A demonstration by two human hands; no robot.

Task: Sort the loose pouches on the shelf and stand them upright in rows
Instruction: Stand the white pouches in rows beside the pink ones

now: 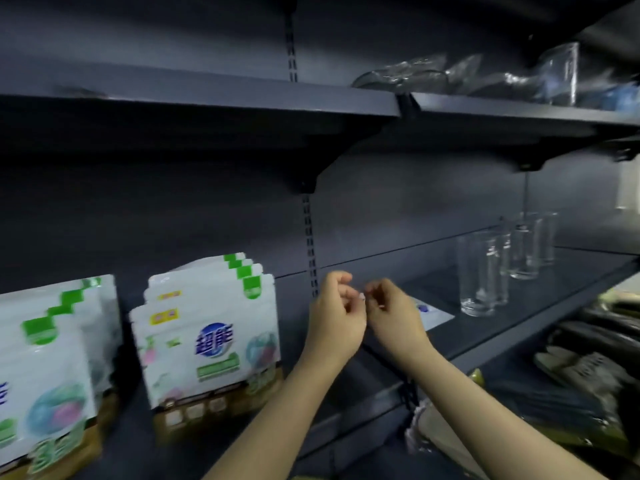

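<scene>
Two rows of white pouches with green corners stand upright on the dark shelf point(349, 396): one row point(45, 368) at the far left, another point(207, 341) beside it. A single white pouch point(434, 315) lies flat on the shelf, partly hidden behind my right hand. My left hand point(334, 320) and my right hand point(394, 317) hover together above the shelf, right of the standing rows. Both have curled fingers whose tips meet. A small whitish speck shows between the fingertips; I cannot tell what it is. Neither hand touches a pouch.
Several clear drinking glasses point(485, 271) stand on the same shelf to the right. Crumpled clear plastic point(450, 74) lies on the shelf above. Dark packaged goods point(602, 344) fill the lower shelf at the right. A slotted upright point(310, 244) runs down the back wall.
</scene>
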